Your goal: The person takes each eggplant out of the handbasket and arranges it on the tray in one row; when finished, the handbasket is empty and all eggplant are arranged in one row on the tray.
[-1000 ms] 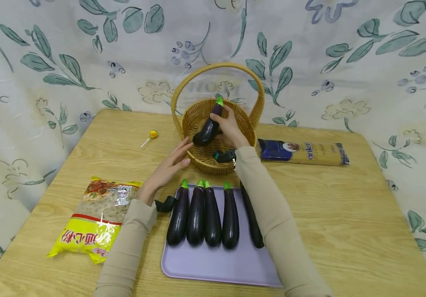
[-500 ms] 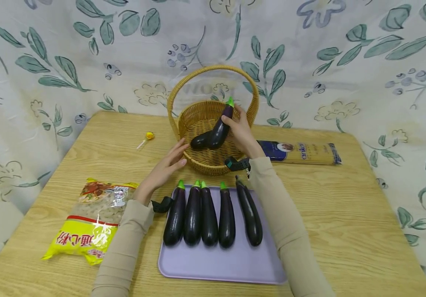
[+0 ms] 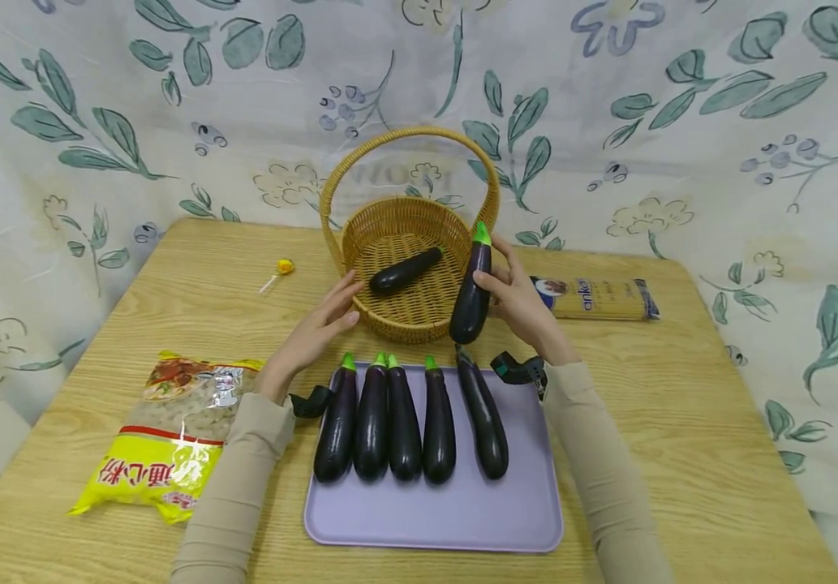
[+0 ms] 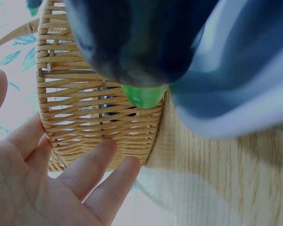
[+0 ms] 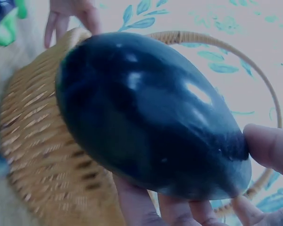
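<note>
My right hand [image 3: 524, 304] grips a dark purple eggplant [image 3: 471, 292] with a green cap, held at the right front rim of the wicker basket [image 3: 419, 331]. In the right wrist view the thumb and fingers wrap round this eggplant [image 5: 151, 117]. A second eggplant [image 3: 406, 271] lies inside the basket. My left hand [image 3: 312, 331] has its fingers spread against the basket's left side, as the left wrist view shows with the fingers [image 4: 96, 162] at the weave. Several more eggplants [image 3: 404, 430] lie in a row on the lilac tray [image 3: 433, 519] in front.
A yellow bag of pasta [image 3: 163, 446] lies left of the tray, partly behind the left sleeve. At the back left is a yellow lollipop [image 3: 284, 268]. A long pack of spaghetti [image 3: 601, 298] lies right of the basket. A floral curtain [image 3: 243, 122] hangs behind the table.
My right hand has carried its eggplant out of the basket, rightward and toward the tray, uncovering the one left inside. The left hand stays at the basket's side.
</note>
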The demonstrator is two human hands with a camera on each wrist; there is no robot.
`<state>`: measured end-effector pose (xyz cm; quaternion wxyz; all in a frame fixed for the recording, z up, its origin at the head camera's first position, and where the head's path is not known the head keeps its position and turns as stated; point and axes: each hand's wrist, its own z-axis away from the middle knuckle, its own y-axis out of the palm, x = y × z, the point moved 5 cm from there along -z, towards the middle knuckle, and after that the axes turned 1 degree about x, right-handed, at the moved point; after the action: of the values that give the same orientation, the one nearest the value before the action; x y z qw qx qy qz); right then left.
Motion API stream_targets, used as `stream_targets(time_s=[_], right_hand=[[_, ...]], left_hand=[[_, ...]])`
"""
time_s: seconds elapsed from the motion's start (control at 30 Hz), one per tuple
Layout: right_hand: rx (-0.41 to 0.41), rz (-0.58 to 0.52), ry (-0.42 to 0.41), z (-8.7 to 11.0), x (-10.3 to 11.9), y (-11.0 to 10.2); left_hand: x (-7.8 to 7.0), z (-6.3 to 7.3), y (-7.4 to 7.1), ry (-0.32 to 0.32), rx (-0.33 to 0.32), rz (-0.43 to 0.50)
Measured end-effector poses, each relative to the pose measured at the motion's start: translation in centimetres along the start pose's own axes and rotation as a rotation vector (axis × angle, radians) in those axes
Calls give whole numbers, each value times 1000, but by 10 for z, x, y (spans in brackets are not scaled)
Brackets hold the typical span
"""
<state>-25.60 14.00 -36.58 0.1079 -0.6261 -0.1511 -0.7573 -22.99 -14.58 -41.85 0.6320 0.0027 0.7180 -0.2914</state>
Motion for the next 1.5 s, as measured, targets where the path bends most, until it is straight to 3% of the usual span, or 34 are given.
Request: stream_targets(time_s=[0.47,0.83,1.1,1.27,1.5], right_hand=[[61,140,95,63,-51,-36],[164,-83,176,86,-89,-35],[229,-90,178,87,-102,-23],[251,15,162,85,-102,-18],[224,251,194,86,-103,-17]], left_hand=[[1,0,-1,-11,7,-1],[2,2,0,0,0,5],[0,0,-1,2,6,14],[0,-2,-1,12,0,19],[0,-2,0,18,3,25]])
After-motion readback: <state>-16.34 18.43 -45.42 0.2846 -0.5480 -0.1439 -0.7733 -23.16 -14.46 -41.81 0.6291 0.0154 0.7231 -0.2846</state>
